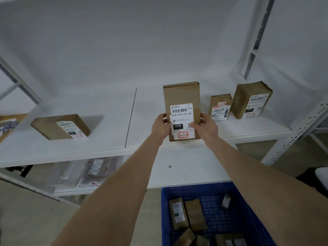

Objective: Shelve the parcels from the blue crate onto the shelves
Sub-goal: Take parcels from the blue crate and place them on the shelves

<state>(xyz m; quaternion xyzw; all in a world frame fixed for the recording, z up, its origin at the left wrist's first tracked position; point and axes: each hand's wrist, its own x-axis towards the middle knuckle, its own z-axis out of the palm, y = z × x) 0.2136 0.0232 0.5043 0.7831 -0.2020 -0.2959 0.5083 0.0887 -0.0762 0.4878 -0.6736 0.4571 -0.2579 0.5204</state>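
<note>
So, we have the tall parcel [181, 96] standing up at the front edge of the top shelf [110, 132], a bit right of the middle, w/ its label facing us. Our left hand [160, 126] grips its left side & our right hand [206, 126] grips its right side, fingers curled round the low half of the box. Its bottom is right at the lip of the shelf. We can't tell if it rests there fully.

The step, we think, is to set this box down & let go. To do it well, we should slide it back from the front edge so the whole bottom sits on the shelf, i.e. nothing hangs over. It's tall & thin, so it may tip. We keep it straight up, feel it stand, then open both hands slowly, together.

The small parcel [220, 107] & the big parcel [252, 100] stand toward the right end of the shelf. Our red tag reads 3-3-8, the small one's looks like 3-3-9, so a spot just beside it seems right. We leave a gap so we don't knock it.

A flat parcel [60, 126] lies toward the left end. Below, the blue crate [213, 210] holds more parcels [178, 213], so lots is left to do.
</note>
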